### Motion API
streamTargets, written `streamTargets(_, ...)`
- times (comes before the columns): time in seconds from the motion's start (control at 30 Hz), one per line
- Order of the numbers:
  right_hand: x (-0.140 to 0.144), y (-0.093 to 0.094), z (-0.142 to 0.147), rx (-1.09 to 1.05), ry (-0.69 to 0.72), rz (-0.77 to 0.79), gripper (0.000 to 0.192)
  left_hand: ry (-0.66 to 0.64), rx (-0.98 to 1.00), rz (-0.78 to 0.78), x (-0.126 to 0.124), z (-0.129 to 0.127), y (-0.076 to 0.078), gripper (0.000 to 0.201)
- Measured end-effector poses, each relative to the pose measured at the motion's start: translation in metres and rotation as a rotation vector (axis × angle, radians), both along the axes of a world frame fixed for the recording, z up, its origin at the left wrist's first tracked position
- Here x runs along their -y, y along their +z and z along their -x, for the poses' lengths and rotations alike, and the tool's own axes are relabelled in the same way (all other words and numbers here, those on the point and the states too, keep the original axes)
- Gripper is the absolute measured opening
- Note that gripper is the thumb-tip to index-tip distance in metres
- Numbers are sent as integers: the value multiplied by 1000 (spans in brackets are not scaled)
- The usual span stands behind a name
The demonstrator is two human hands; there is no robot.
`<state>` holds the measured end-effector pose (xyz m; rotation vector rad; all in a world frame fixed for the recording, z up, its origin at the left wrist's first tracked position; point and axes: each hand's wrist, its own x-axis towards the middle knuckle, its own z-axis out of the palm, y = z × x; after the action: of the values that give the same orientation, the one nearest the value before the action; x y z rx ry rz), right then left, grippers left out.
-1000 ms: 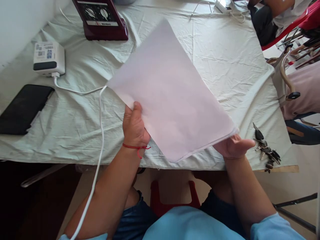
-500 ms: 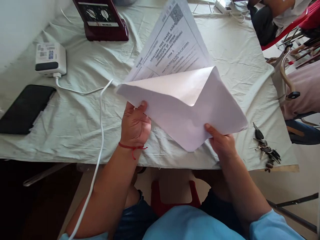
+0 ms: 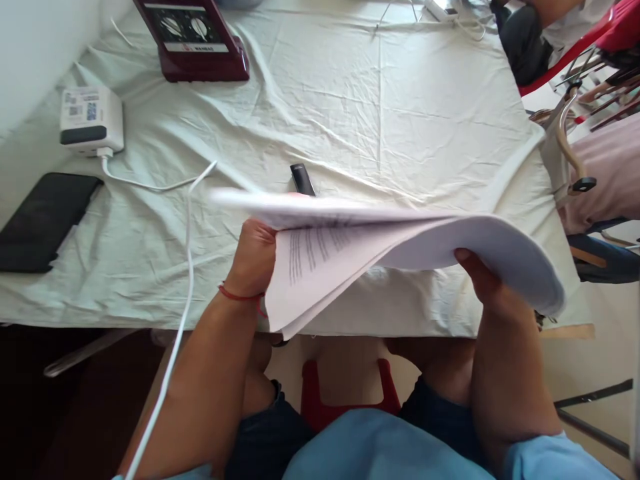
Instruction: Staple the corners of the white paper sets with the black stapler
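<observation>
Between my two hands a bundle of printed paper sheets [image 3: 340,260] is held above the cloth-covered table, bent and partly folded over. My left hand [image 3: 256,257] grips the left end; its fingers are mostly hidden behind the paper. On the right, my right hand [image 3: 483,277] pinches the curled part of the sheets, thumb in front and the other fingers hidden behind. Lines of print show on an inner sheet. Just beyond the paper lies a small black object [image 3: 303,179], partly covered by the sheets; its kind I cannot make out.
A white adapter box [image 3: 93,120] with a white cable [image 3: 187,267] sits at the left, near a black phone [image 3: 47,220]. A dark red device with two dials [image 3: 197,40] stands at the back. Keys [image 3: 540,320] are mostly hidden by my right hand. A person's arm [image 3: 555,13] shows at top right.
The sheets have swung down and flattened toward me, and the certificate page's face is no longer visible. My right hand has moved right. The small black object has come into view.
</observation>
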<state>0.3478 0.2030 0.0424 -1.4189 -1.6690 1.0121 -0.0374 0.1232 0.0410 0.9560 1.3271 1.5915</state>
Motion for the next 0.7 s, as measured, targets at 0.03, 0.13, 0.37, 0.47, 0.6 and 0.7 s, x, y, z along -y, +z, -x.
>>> streamTargets(0.03, 1, 4, 4, 27, 5, -7, 21, -92, 4, 41, 0, 5, 3, 48)
streamTargets(0.13, -2, 12, 16, 27, 168, 25, 25, -269, 33, 233, -2, 16, 6, 50)
streamTargets(0.37, -5, 22, 24, -51, 430, -63, 40, -289, -118, 118, 6, 18, 12, 37)
streamTargets(0.47, -2, 31, 26, -91, 406, 16, 50, -228, -169, 45, 7, 20, 14, 39)
streamTargets(0.6, 1, 36, 31, -48, 331, 229, 38, -389, -138, 197, 4, 21, 9, 44)
streamTargets(0.7, 2, 34, 30, -79, 284, 212, 31, -426, -251, 85, 2, 21, 5, 33)
